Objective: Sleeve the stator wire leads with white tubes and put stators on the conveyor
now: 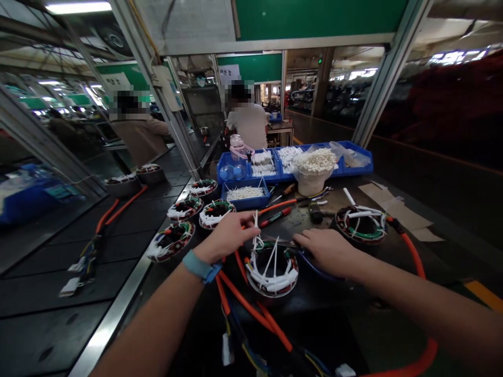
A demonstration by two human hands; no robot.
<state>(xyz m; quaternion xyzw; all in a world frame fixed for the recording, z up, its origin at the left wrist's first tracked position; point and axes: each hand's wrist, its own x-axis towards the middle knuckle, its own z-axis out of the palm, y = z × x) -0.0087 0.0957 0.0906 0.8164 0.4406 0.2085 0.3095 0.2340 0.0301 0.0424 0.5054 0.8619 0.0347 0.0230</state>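
A round motor stator (275, 285) sits on the bench in front of me, with white sleeving and copper-coloured windings round its ring. Thin white cable ties (271, 257) stick up from it. My left hand (233, 234) is closed at the stator's far left side, pinching a white cable tie (256, 222). On the far right of the ring, my right hand (324, 250) wraps round blue-handled pliers (320, 271). Their metal jaws point left towards the ties; whether they touch one I cannot tell.
Several stators (173, 242) stand to the left, another stator (361, 225) to the right. Orange cables (251, 309) run across the near bench. Behind are blue bins (245, 196), a white tub (310, 183) and a red marker (276, 216). Two people (247, 123) work beyond.
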